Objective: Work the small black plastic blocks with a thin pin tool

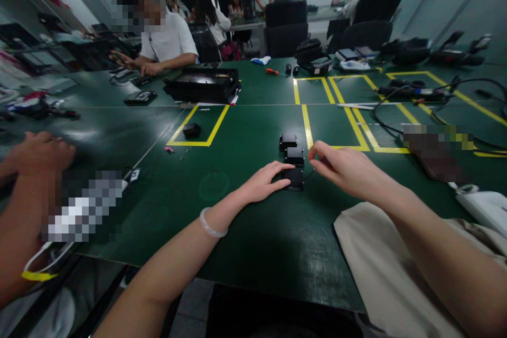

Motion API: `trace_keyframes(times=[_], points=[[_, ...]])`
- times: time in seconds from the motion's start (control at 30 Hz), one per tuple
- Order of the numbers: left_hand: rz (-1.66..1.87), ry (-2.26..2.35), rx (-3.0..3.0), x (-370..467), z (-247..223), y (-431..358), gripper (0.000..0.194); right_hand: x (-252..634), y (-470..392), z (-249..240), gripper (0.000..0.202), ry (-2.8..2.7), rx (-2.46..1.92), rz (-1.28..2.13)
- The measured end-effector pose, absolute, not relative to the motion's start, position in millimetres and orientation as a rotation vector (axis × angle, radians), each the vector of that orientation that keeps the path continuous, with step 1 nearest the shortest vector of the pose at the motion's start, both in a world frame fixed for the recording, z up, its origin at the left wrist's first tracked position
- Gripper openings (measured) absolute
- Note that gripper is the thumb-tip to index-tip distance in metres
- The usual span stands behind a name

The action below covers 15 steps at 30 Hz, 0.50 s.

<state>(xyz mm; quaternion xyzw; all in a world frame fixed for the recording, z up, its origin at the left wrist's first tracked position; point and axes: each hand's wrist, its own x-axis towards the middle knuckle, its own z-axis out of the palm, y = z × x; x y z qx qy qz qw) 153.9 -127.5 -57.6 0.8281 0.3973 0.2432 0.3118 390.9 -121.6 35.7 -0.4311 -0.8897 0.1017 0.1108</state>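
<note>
We worked at a dark green table (245, 243) marked with yellow tape lines (307, 125). Three small black boxes sat in a short row near the middle of it: the nearest box (295, 178), a middle box (294, 156) just beyond it, and a far box (288, 141) beside the tape.

Our left hand (263, 182) lay flat on the table with its fingers together, their tips touching the left side of the nearest box; it was not clamped around it. A pale bangle (210, 224) circled that wrist.

Our right hand (344, 169) hovered just right of the boxes, thumb and forefinger pinched together near the middle box; we could not tell what, if anything, was held between them. A beige cloth (380, 274) lay under that forearm.

Farther off stood a large black case (204, 84), a lone black box (191, 130) inside a yellow square, and a screwdriver with an orange handle (272, 71). A co-worker's hand (37, 152) rested on the table at our left.

We could read no writing or brand marks anywhere; a small white tag (135, 174) was too blurred to read.
</note>
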Motion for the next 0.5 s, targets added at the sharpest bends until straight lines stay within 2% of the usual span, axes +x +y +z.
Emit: trace_keyframes(times=[0.5], points=[[0.636, 1.047, 2.189, 153.7, -56.3, -127.9, 0.041, 390.5, -122.3, 35.3, 0.018, -2.606, -1.254, 0.299]])
